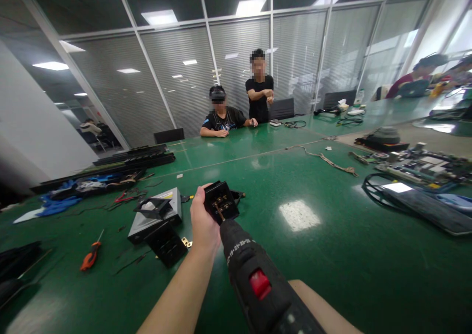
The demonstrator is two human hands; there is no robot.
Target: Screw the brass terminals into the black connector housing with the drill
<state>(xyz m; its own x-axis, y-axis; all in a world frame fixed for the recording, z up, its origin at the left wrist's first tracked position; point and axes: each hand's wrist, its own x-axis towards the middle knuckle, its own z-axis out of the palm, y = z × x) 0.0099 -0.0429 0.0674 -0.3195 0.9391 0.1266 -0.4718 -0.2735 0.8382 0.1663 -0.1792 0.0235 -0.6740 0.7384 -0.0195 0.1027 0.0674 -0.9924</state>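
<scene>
My left hand (205,221) is closed around a small black square socket housing (222,203) with brass-coloured contacts inside. It tilts the open back toward me. A black cordless drill (258,280) with a red switch reaches up from below, its bit pointing into the housing among the contacts. My right forearm (320,304) runs in under the drill; the drill body hides the hand that grips it. Left of my left wrist lies another black square part (166,243), with a small brass piece (187,242) beside it. A grey metal box (157,214) carries a black frame (153,207).
An orange-handled screwdriver (91,256) and blue gloves (59,202) lie on the green table (350,275) at left. Black strips (129,159) are stacked behind. Circuit boards (427,164) and a cable loop (368,189) occupy the right. Two people (258,95) are across the table.
</scene>
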